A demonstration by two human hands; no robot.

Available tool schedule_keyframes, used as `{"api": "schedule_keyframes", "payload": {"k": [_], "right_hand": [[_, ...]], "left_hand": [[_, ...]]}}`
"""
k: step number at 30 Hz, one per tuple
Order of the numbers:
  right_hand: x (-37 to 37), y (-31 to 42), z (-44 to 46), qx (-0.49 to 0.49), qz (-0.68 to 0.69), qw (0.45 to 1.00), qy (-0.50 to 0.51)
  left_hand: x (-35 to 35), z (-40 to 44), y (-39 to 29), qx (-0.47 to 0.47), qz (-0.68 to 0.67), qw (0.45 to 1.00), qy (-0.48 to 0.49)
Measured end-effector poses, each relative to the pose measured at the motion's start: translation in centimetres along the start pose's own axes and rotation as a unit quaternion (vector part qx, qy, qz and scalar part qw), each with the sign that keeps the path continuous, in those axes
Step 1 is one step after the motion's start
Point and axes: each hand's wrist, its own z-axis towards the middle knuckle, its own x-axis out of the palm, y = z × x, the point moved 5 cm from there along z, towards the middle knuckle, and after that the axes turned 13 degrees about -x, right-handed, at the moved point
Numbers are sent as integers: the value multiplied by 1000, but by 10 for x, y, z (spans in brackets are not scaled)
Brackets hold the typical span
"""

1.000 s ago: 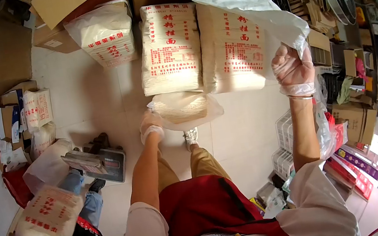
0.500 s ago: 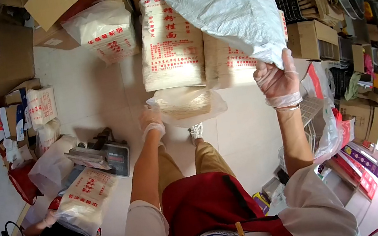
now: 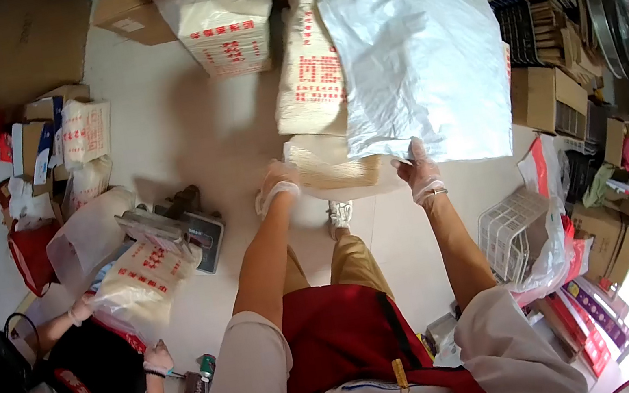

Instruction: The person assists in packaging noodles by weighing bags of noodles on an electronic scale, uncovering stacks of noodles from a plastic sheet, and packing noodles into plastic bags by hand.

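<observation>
In front of me, a bundle of dried noodles [image 3: 334, 162] sits in a clear plastic bag. My left hand [image 3: 276, 179], in a clear glove, grips the bag's left edge, with its fingertips partly hidden. My right hand [image 3: 419, 173], also gloved, pinches the lower edge of a white woven sack [image 3: 420, 56]. The sack lies spread over the right-hand noodle packs and hides most of them. Beyond the bag, a noodle pack [image 3: 309, 74] with red print shows to the left of the sack.
Another bagged noodle stack [image 3: 227, 33] stands at the back. On the left, a co-worker [image 3: 89, 380] holds a noodle pack [image 3: 143, 281] beside a scale [image 3: 204, 234]. A white wire basket [image 3: 514, 235] and cardboard boxes [image 3: 549, 93] are on the right.
The raised sack has come down and spread flatter over the packs. My right hand has moved left and lower with its edge. The view has shifted; my left hand stays at the bag.
</observation>
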Motion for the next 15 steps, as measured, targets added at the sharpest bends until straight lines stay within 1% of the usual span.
{"api": "schedule_keyframes", "payload": {"k": [1,3,4,6,7,9,10,11,12,13,15], "right_hand": [[0,-2,-2,1,-2,1000,6],[2,-9,-11,46,-14,998,40],[2,-12,-15,52,-32,997,57],[-4,-18,-26,44,-64,994,74],[-7,-21,-31,35,-91,991,93],[-13,-30,-39,33,-122,988,90],[-14,-34,-43,23,-156,982,106],[-13,-34,-51,16,-191,974,121],[-12,-35,-59,12,-227,966,123],[-9,-37,-66,14,-231,965,123],[0,-39,-80,-69,-264,942,197]], "left_hand": [[9,11,6,-5,-3,1000,-3],[15,19,12,21,-39,999,-8],[19,22,19,18,-41,999,-6],[-3,-5,17,22,-145,988,43],[0,-5,20,21,-148,988,46],[4,-5,19,66,-233,967,82],[7,-6,21,64,-237,966,83],[11,-10,25,32,-339,929,146],[15,-16,32,0,-434,877,207],[14,-22,43,-4,-436,875,208],[7,-44,74,-27,-457,861,222]]}}
